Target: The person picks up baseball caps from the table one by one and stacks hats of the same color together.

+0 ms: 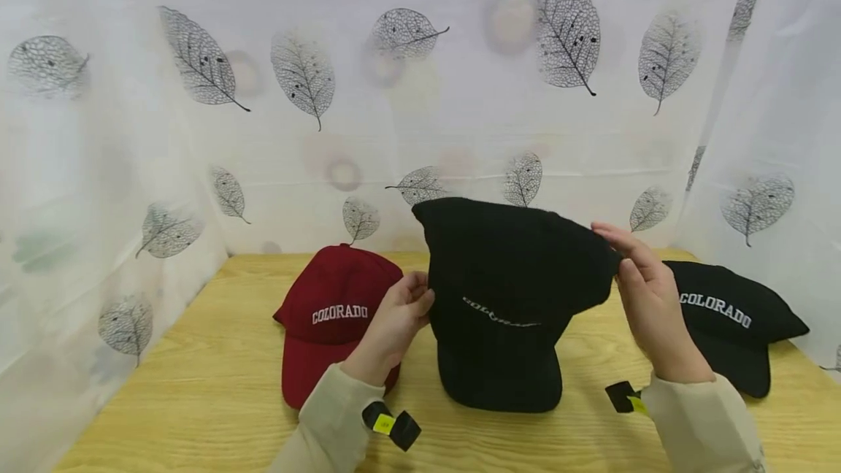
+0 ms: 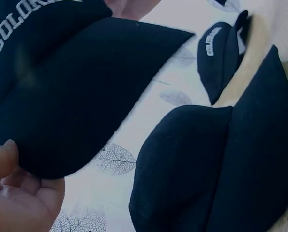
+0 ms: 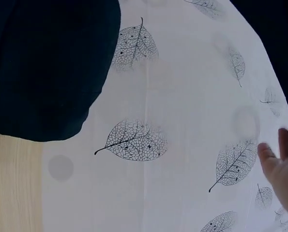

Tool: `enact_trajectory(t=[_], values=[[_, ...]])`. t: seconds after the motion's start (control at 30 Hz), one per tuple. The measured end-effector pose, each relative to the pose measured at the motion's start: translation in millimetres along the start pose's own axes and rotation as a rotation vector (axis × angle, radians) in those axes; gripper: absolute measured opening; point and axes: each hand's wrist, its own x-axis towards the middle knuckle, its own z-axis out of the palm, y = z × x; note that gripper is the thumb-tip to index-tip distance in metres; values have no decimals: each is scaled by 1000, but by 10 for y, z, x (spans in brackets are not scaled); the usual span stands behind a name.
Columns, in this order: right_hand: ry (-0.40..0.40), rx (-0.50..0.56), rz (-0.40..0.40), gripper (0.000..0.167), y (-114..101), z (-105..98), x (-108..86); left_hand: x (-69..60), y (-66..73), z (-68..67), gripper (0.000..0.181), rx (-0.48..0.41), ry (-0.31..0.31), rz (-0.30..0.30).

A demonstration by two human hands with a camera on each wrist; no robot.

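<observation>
A black cap (image 1: 519, 247) is held up in the middle of the head view, brought between both hands. My left hand (image 1: 404, 305) pinches its left edge; in the left wrist view the thumb and fingers of that left hand (image 2: 25, 186) grip the rim of the cap's bill (image 2: 100, 101), below white COLORADO lettering. My right hand (image 1: 650, 298) grips the opposite corner with thumb and fingertips, partly hidden behind the cloth. Lower down is a second black cap (image 2: 182, 164), its bill (image 1: 499, 378) towards me. The held cap overlaps its outline in the head view.
A red COLORADO cap (image 1: 344, 298) sits on the wooden table (image 1: 197, 378), behind my left hand. Another black COLORADO cap (image 1: 723, 320) lies at the right, partly behind my right hand. A white leaf-patterned curtain (image 1: 434, 115) hangs behind and along both sides.
</observation>
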Motion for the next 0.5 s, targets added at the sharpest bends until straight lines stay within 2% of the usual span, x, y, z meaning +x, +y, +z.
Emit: enact_trajectory(t=[0.1, 0.2, 0.33, 0.5], values=[[-67, 24, -70, 25, 22, -24, -12, -8, 4, 0, 17, -17, -3, -3], [-42, -59, -117, 23, 36, -30, -17, -10, 5, -1, 13, -44, -17, -14], [14, -221, -75, 27, 31, -15, -11, -9, 8, -13, 17, -79, -94, -37], [22, -403, 22, 26, 36, 14, -7, 5, 17, -35, 49, -120, -214, -66]])
